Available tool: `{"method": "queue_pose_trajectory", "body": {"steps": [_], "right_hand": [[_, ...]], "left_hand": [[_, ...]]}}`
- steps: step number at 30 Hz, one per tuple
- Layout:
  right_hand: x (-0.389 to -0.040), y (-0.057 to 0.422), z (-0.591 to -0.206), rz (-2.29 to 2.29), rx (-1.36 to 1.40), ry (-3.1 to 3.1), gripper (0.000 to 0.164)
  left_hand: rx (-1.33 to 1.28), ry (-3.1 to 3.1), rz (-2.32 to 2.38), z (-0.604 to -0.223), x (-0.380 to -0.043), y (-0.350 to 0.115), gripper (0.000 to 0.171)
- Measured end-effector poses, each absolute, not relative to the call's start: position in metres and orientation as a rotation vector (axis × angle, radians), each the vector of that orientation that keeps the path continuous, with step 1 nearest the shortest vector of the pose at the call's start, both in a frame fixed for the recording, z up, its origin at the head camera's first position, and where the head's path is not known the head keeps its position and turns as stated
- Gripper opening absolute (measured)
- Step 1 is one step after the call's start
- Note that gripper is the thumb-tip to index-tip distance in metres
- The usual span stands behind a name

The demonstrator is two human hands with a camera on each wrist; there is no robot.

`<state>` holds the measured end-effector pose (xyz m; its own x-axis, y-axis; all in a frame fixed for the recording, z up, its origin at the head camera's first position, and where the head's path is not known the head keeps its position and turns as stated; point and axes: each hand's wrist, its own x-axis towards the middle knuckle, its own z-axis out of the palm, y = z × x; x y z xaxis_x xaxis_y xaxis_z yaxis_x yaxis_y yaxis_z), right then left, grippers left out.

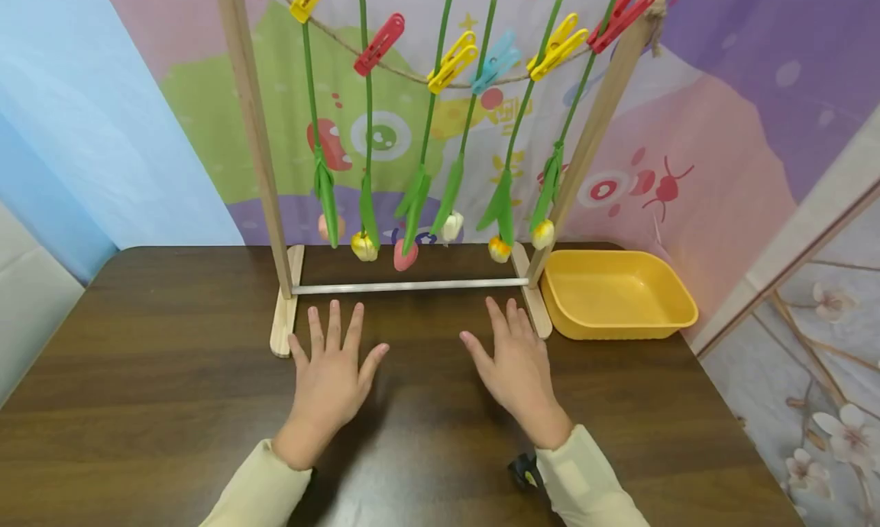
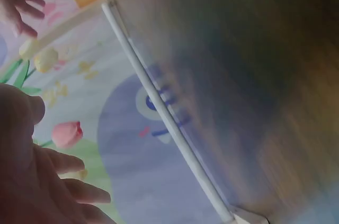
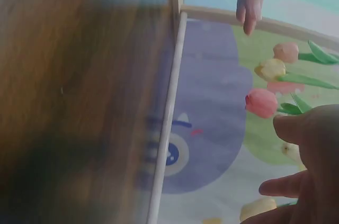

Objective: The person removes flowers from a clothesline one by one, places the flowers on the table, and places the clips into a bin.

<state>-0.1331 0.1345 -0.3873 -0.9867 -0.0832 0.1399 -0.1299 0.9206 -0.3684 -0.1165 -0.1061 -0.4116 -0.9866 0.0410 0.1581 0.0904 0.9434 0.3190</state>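
Observation:
My left hand (image 1: 330,386) is held over the table with its fingers spread, just in front of the white crossbar (image 1: 412,286) of a wooden stand. My right hand (image 1: 519,370) hovers likewise near the stand's right foot (image 1: 539,313). Neither holds anything. Beyond them several artificial tulips hang heads down from a twine (image 1: 406,72), each with a plastic clothespin at its stem. A pink tulip (image 1: 406,255) hangs near the middle, a white tulip (image 1: 451,227) to its right. A red clothespin (image 1: 380,44) and a blue clothespin (image 1: 496,61) are among the pins.
To the right of the stand, a yellow plastic basin (image 1: 619,294) sits on the dark wooden table (image 1: 172,405), nothing visible inside. Behind the stand hangs a cartoon-patterned cloth (image 1: 261,122). A small black object (image 1: 524,470) shows by the right sleeve.

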Motion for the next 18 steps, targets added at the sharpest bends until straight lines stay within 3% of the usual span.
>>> {"method": "queue_pose_trajectory", "body": {"steps": [9, 18], "right_hand": [[-0.153, 0.163, -0.380, 0.698, 0.165, -2.753, 0.060], [-0.179, 0.196, -0.363, 0.909, -0.007, -2.676, 0.048]], "left_hand": [[-0.030, -2.823, -0.686, -0.403, -0.129, -0.137, 0.069], [0.044, -2.585, -0.921, -0.392, -0.144, -0.174, 0.063]]}}
